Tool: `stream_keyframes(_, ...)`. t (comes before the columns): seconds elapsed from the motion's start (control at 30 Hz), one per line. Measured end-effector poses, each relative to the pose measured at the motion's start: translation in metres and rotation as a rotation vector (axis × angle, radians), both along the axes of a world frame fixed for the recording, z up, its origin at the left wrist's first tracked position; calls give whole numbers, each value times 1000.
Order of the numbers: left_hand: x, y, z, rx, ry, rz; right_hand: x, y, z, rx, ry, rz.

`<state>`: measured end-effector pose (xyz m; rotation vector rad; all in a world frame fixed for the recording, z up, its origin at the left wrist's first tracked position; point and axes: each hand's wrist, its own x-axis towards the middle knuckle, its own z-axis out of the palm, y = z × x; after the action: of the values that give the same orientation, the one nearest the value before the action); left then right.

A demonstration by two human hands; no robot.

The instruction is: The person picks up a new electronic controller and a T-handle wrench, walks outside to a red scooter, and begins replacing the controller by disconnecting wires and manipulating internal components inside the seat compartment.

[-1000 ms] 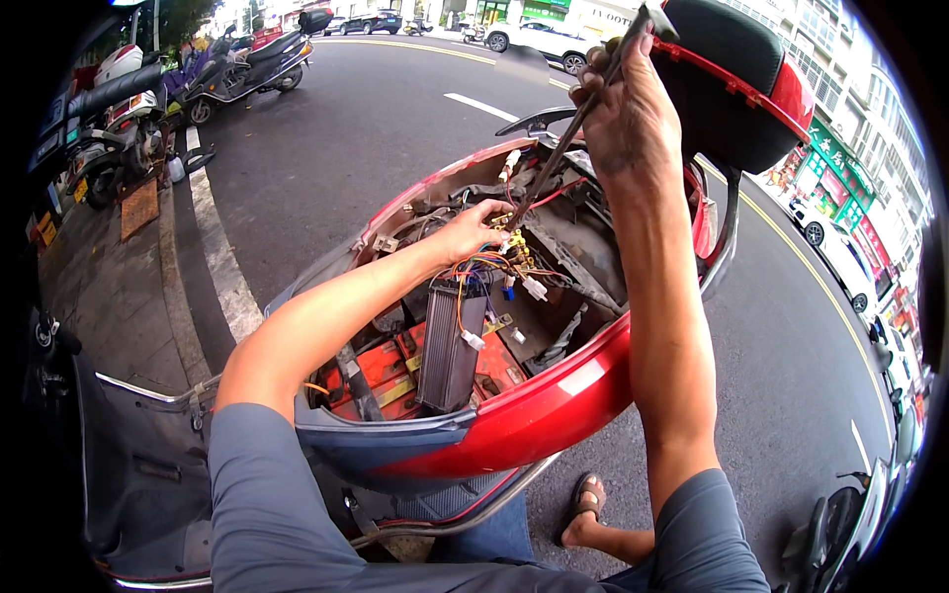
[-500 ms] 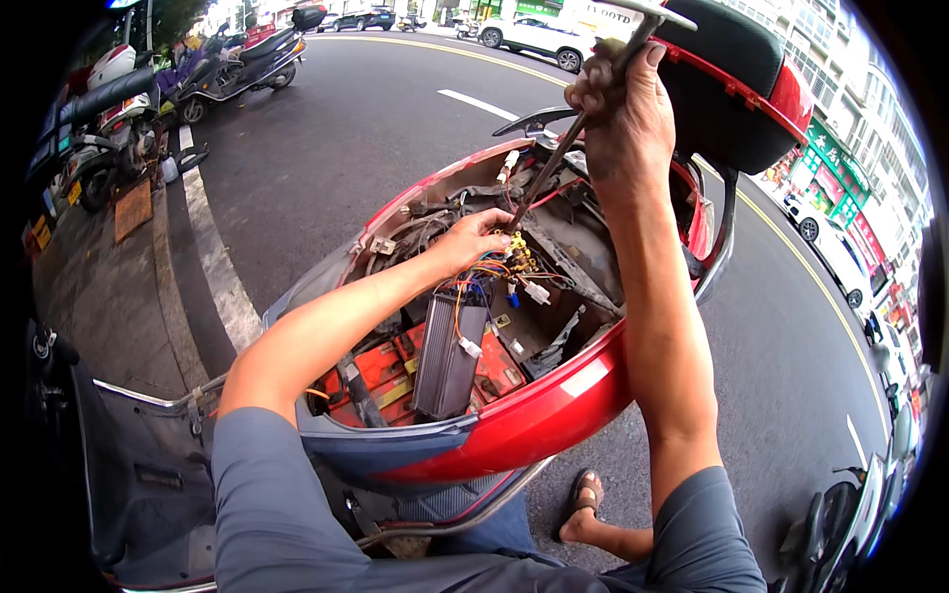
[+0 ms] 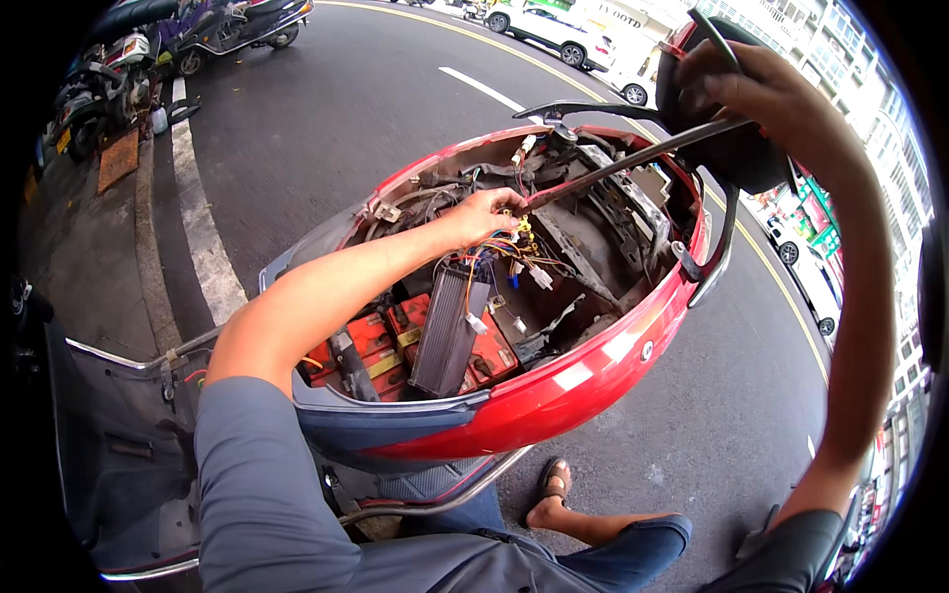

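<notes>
A long T-handle wrench [image 3: 638, 161] slants across the open body of a red scooter [image 3: 563, 395]. High at the right, my right hand [image 3: 761, 87] is closed round its handle end. My left hand [image 3: 484, 215] pinches at the wrench's lower tip, beside yellow terminals and coloured wires [image 3: 524, 237]; what exactly lies between the fingertips is hidden. Below that hand, a finned grey controller box [image 3: 450, 331] leans over red batteries [image 3: 371, 341]. White connector plugs [image 3: 541, 277] dangle from the wires at the box's right.
A black-and-red top box [image 3: 736, 158] stands at the scooter's rear, partly behind my right hand. A grab rail [image 3: 730, 232] curves round the tail. Parked scooters [image 3: 222, 35] line the far left kerb. Cars, among them a white one [image 3: 554, 38], are along the street.
My right hand has swung to the right with the handle, so the wrench lies at a lower slant. My left hand stays at the tip. The view has shifted slightly.
</notes>
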<state>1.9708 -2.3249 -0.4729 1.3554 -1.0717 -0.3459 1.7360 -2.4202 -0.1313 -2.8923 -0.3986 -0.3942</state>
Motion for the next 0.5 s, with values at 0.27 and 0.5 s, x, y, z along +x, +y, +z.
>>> stream_keyframes(0.27, 22, 0, -10, -75, 6, -16, 50, 26, -81, 1159, -773, 581)
stream_keyframes(0.5, 16, -4, -9, -59, -52, -8, 12, 1, -16, 724, 209, 211)
